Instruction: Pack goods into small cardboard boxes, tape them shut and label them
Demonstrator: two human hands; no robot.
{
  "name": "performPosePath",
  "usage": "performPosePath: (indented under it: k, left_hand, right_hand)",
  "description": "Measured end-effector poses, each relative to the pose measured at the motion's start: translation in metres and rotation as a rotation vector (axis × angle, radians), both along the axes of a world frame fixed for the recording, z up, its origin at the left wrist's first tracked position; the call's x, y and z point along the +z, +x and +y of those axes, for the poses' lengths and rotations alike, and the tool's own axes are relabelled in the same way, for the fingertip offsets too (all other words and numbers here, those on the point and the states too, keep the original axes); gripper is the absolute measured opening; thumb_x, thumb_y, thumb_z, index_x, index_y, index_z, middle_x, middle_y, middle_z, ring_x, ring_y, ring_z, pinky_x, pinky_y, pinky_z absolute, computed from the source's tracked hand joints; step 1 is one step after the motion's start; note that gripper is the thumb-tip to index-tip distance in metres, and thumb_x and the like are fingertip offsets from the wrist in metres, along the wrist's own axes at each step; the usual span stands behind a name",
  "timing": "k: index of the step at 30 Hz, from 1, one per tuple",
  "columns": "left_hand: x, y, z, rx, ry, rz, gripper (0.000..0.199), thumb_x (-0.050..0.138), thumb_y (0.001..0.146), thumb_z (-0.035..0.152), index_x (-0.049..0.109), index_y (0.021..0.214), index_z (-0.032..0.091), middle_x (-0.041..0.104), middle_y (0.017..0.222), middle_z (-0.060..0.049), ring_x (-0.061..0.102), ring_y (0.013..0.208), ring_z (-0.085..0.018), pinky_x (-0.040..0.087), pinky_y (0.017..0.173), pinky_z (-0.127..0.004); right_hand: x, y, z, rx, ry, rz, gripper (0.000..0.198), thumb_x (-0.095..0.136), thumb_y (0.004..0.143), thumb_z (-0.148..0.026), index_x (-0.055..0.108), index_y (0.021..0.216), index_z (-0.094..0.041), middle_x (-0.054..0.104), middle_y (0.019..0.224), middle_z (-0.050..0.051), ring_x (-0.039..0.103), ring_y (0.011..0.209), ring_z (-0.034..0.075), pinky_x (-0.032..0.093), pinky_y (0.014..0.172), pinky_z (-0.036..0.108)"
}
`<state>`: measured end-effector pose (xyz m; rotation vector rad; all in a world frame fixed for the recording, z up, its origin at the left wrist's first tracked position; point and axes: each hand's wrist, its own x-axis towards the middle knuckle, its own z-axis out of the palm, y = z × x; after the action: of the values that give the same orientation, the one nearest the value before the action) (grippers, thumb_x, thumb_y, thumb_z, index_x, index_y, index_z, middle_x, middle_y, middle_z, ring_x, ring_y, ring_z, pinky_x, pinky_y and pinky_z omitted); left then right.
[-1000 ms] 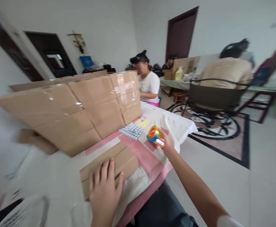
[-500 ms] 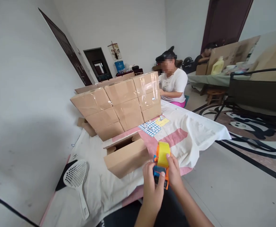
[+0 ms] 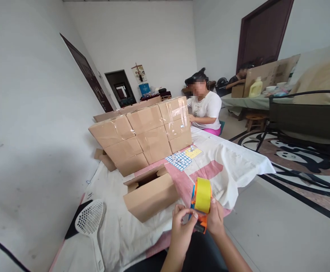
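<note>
A tape dispenser point(image 3: 202, 194) with an orange and blue frame and a wide yellow roll is held above the table's near edge. My right hand point(image 3: 216, 219) grips it from the right side, fingers wrapped behind it. On the other side my left hand point(image 3: 183, 223) is closed in a pinch, thumb against forefinger, close to the dispenser's lower end. Whatever lies in that pinch is too small to make out. Just beyond my hands stands a cardboard box point(image 3: 153, 198) with its top open.
Taped cardboard boxes point(image 3: 153, 134) are stacked across the table point(image 3: 119, 230). A white slotted scoop point(image 3: 90, 219) lies at the left. Printed sheets point(image 3: 179, 161) with small pieces lie beyond the open box. A person point(image 3: 207, 107) sits at the far side; another person works behind.
The dispenser and both hands have shifted slightly right and down in view. My left hand has moved from the dispenser's blue part into a pinch beside it. The view has tilted up slightly.
</note>
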<state>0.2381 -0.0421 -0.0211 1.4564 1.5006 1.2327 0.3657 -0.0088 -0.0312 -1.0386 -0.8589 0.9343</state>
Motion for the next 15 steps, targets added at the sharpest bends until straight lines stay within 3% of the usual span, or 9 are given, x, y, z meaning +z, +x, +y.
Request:
performPosePath:
  k: [2, 4, 7, 11, 15]
  left_hand:
    - [0.004, -0.004, 0.000, -0.020, 0.021, 0.036, 0.043, 0.069, 0.083, 0.062, 0.081, 0.089, 0.022, 0.058, 0.092, -0.008, 0.058, 0.098, -0.027, 0.049, 0.093, -0.043]
    - [0.006, -0.007, -0.002, -0.056, 0.053, 0.064, 0.043, 0.068, 0.084, 0.063, 0.080, 0.081, 0.022, 0.057, 0.092, -0.007, 0.058, 0.099, -0.027, 0.049, 0.096, -0.043]
    - [0.004, -0.002, -0.010, -0.050, 0.055, -0.027, 0.049, 0.067, 0.085, 0.065, 0.071, 0.066, 0.019, 0.052, 0.084, -0.005, 0.057, 0.086, -0.022, 0.051, 0.083, -0.038]
    - [-0.008, 0.017, -0.035, 0.090, 0.082, -0.215, 0.049, 0.060, 0.092, 0.060, 0.059, 0.064, 0.019, 0.048, 0.080, -0.003, 0.052, 0.074, -0.017, 0.048, 0.068, -0.031]
    - [-0.027, 0.021, -0.055, 0.126, 0.151, -0.127, 0.048, 0.062, 0.091, 0.056, 0.054, 0.060, 0.021, 0.048, 0.077, -0.003, 0.053, 0.076, -0.019, 0.048, 0.072, -0.032]
  right_hand:
    - [-0.003, 0.000, -0.001, 0.036, 0.030, 0.014, 0.063, 0.054, 0.084, -0.083, 0.066, 0.066, -0.024, 0.062, 0.063, 0.007, 0.051, 0.058, 0.022, 0.044, 0.059, 0.038]
    - [-0.004, -0.001, -0.003, 0.023, 0.033, 0.009, 0.059, 0.059, 0.082, -0.081, 0.069, 0.067, -0.024, 0.063, 0.065, 0.008, 0.053, 0.061, 0.024, 0.044, 0.061, 0.039]
    - [-0.005, -0.005, -0.005, -0.038, 0.040, -0.027, 0.061, 0.059, 0.080, -0.083, 0.066, 0.061, -0.026, 0.060, 0.059, 0.007, 0.049, 0.058, 0.024, 0.042, 0.059, 0.039]
    - [-0.010, -0.004, 0.003, -0.090, 0.083, -0.181, 0.065, 0.053, 0.081, -0.084, 0.054, 0.051, -0.027, 0.052, 0.052, 0.005, 0.044, 0.054, 0.022, 0.040, 0.059, 0.039]
    - [0.007, 0.008, 0.027, -0.269, 0.020, -0.126, 0.061, 0.050, 0.084, -0.080, 0.046, 0.053, -0.027, 0.047, 0.051, 0.001, 0.041, 0.051, 0.019, 0.035, 0.054, 0.036]
